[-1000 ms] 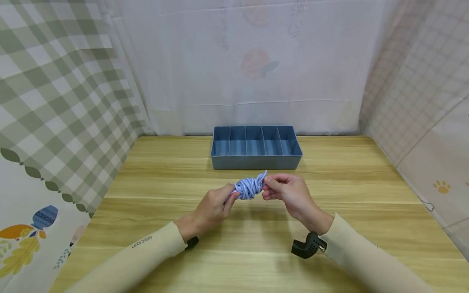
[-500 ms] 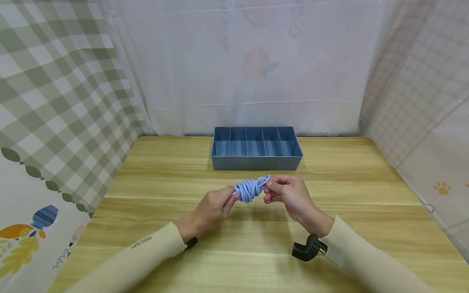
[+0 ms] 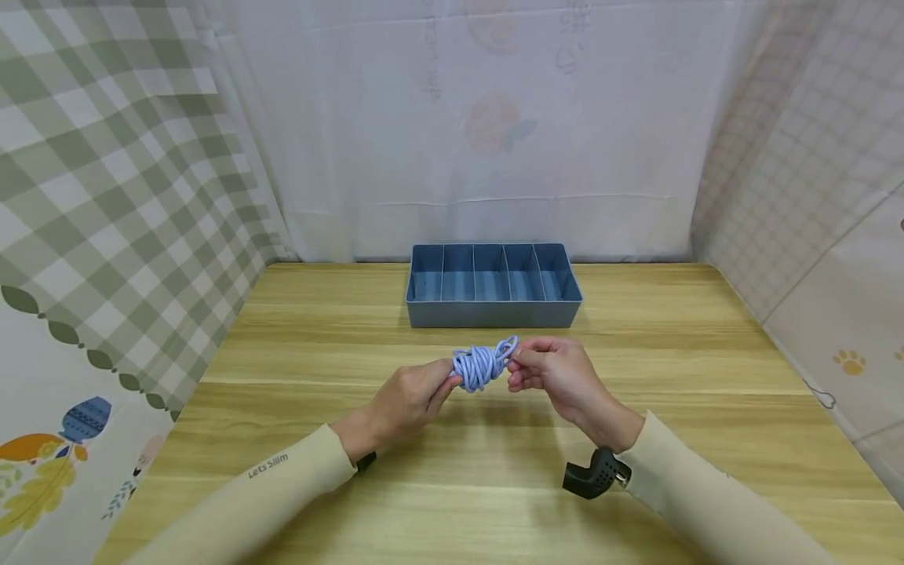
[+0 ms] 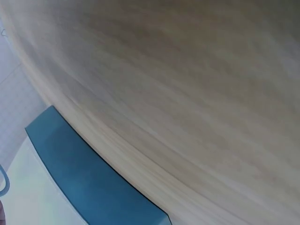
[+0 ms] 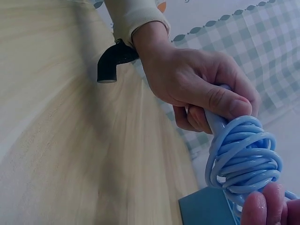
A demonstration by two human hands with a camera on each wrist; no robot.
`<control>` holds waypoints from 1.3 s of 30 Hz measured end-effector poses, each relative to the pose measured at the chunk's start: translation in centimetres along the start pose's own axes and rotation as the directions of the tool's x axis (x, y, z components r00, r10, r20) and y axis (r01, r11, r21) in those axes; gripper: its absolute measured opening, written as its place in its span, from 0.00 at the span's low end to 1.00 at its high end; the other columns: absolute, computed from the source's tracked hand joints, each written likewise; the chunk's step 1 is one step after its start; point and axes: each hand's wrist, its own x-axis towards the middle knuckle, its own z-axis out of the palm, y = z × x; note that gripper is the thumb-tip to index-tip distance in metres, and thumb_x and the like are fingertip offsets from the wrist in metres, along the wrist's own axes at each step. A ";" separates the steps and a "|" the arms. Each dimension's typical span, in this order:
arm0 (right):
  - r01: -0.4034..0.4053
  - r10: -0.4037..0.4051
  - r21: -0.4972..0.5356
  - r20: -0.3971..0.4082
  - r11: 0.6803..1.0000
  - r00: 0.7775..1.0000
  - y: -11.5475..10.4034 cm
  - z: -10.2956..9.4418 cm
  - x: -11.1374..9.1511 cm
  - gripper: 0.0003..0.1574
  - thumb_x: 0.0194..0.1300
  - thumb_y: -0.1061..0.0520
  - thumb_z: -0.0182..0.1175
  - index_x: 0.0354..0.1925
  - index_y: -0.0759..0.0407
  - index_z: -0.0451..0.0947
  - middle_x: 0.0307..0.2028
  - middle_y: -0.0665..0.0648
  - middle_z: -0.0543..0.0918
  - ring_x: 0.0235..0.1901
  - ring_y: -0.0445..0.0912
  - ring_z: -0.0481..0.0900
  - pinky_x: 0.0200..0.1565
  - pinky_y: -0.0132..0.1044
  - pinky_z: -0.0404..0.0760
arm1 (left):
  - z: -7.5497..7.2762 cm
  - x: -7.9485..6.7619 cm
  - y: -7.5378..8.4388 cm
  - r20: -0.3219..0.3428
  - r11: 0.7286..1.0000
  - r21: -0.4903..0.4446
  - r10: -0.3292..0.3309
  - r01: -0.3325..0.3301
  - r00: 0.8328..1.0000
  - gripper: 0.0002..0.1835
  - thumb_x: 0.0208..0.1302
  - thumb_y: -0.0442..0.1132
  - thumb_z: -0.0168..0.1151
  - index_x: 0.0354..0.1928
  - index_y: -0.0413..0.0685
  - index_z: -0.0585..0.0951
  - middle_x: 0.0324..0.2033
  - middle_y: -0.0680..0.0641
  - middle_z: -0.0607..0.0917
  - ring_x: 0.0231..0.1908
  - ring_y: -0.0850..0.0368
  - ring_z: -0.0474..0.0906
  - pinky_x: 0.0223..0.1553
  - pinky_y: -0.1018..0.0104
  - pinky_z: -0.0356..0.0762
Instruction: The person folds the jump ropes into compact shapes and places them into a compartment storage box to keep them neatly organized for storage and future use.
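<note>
Over the middle of the table hangs a bundle of light-blue cord (image 3: 477,367), its smooth strands wound round and round. My left hand (image 3: 406,399) grips the bundle's left end, with the thumb laid over a thicker blue part in the right wrist view. At the other end, my right hand (image 3: 558,373) pinches a small loop that sticks out of the winding. That hand's fingertips (image 5: 255,210) show at the bottom of the right wrist view, right at the coils. In the left wrist view, only a bit of cord (image 4: 4,182) appears at the left edge.
Behind the hands, a blue-grey divided box (image 3: 493,315) with several compartments stands at the back of the wooden table (image 3: 318,329). Cloth hangs at the back and both sides. A black wrist camera (image 3: 596,473) sits under the right wrist.
The cord's loop at the right end has opened wider and tipped down toward the right since a second ago. Both hands stay almost in place.
</note>
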 end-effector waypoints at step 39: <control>0.260 -0.190 -0.252 0.270 0.932 0.944 2.0 -2.0 1.2 0.05 0.68 0.76 0.58 0.40 0.73 0.74 0.36 0.61 0.81 0.34 0.47 0.85 0.42 0.44 0.87 | -0.6 -0.2 -0.3 0.087 0.996 -0.068 0.064 -0.058 0.994 0.15 0.83 0.41 0.44 0.38 0.40 0.74 0.27 0.51 0.81 0.24 0.64 0.75 0.27 0.77 0.78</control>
